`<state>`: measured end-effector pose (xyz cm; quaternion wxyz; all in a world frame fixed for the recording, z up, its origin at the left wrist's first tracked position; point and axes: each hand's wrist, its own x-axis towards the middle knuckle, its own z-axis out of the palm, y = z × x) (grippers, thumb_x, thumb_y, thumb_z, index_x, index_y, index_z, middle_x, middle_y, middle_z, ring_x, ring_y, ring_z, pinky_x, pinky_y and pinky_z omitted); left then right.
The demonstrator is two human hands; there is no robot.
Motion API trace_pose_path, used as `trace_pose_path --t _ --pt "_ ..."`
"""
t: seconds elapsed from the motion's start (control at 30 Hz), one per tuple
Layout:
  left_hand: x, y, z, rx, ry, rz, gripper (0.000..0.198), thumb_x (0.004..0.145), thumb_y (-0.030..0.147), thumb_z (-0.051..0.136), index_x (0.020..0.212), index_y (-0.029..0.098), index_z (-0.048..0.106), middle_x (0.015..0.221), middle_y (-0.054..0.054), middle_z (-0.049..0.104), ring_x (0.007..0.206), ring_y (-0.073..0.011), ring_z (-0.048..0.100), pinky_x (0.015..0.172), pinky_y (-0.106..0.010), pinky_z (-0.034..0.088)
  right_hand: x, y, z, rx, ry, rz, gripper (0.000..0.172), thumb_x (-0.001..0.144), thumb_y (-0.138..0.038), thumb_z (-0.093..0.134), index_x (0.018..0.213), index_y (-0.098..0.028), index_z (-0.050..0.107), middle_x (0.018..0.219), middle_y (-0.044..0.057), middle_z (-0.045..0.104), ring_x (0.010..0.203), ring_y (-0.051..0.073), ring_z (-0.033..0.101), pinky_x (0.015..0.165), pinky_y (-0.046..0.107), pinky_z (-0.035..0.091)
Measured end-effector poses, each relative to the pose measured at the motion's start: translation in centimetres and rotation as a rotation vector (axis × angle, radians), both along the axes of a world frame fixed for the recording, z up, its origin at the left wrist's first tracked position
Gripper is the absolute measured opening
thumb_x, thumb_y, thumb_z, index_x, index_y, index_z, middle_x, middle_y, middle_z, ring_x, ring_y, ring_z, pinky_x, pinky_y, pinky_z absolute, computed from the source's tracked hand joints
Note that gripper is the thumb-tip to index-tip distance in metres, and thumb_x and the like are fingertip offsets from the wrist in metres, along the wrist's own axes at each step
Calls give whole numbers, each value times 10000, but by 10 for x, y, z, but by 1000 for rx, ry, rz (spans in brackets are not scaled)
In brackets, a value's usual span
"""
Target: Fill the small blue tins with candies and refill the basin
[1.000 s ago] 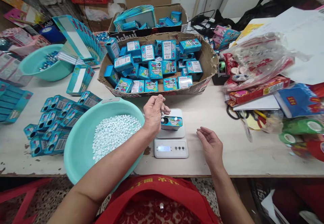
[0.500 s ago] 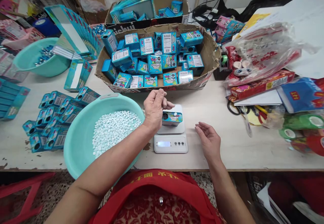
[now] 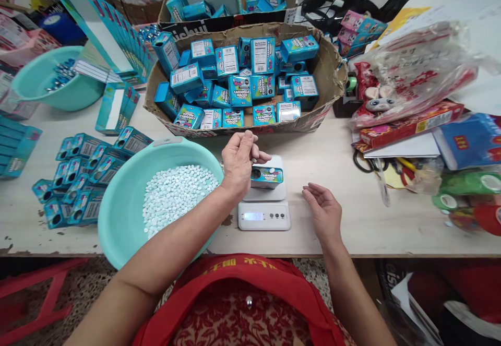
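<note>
My left hand (image 3: 237, 164) is above a digital scale (image 3: 265, 216), its fingers curled together round a few small white candies, partly hidden by the fingers. Below the fingertips, a small blue box (image 3: 270, 178) printed "Caramelo Macizo" lies on the scale's white plate. It has a round dark hole at its left end, and one white candy rests on its top. The lit display is too blurred to read. To the right of the scale, my right hand (image 3: 324, 211) is open by the tabletop, holding nothing. Left of the scale, a turquoise basin (image 3: 117, 207) holds many white candies (image 3: 176, 192).
A cut-down carton (image 3: 230, 129) full of blue boxes stands behind the scale. Several blue boxes with holes (image 3: 84, 179) are grouped left of the basin. A second bowl (image 3: 74, 98) is at the far left. Bagged goods (image 3: 407, 90), tape and pliers lie at the right.
The view has tipped slightly, so the tabletop things sit a little higher in the picture. My left hand stays over the box with its fingers slightly shifted; my right hand stays put.
</note>
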<state>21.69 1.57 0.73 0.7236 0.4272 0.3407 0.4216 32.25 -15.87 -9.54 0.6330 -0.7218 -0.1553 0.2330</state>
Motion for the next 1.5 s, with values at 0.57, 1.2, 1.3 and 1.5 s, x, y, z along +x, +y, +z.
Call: trace_pose_path --t 0.57,1.2,1.3,1.5 --pt "-169 39 -2 327 956 -126 292 685 482 686 800 214 668 829 -43 655 810 -204 585 643 -253 438 -7 19 24 82 -146 111 331 749 -371 713 1018 -196 629 994 79 683 925 211 640 894 432 508" --pt "-135 23 7 570 885 -255 211 824 392 573 914 226 668 862 -24 678 799 -183 610 747 -288 446 -17 16 21 53 -132 147 349 741 -390 716 1013 -192 625 996 88 684 937 217 643 909 451 507" --pt "-96 23 10 857 852 -356 155 845 311 556 905 218 665 869 -29 651 795 -171 589 739 -291 432 -21 18 22 44 -137 159 349 744 -399 710 1010 -191 624 1004 93 684 943 223 644 912 459 508" --pt "-19 9 3 1334 971 -572 110 828 270 610 873 187 667 872 -65 614 852 -211 545 691 -303 396 -22 18 22 58 -132 154 353 734 -414 712 990 -186 626 991 98 689 924 226 649 887 454 517"
